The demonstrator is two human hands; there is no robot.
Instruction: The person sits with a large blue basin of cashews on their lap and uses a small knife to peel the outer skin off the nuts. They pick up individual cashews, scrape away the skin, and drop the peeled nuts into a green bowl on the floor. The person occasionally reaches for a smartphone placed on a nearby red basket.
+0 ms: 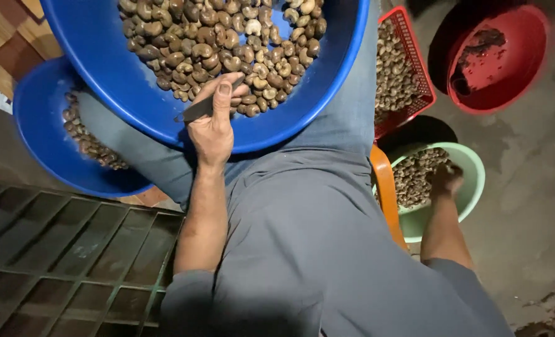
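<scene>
Down there, the left hand (212, 125) gripped a small knife (199, 109) at the blue basin's (103, 62) near rim; the right hand (446, 178), grip unclear, dipped inside the green bowl (474, 168).

The light is dim and uneven; the brightest patch falls on the big blue basin (134, 87) on my lap, whose rim shows a soft sheen; my left hand (212, 122) is lit well enough to show the thumbnail; my right hand (446, 180), down in the green bowl (471, 168), is smeared with motion blur and sits in shade; the metal grate (65, 262) at lower left sinks into shadow; my grey shirt (315, 249) reads flat and soft; the concrete floor (527, 187) looks grainy; the edges bend outward from a wide lens.
</scene>
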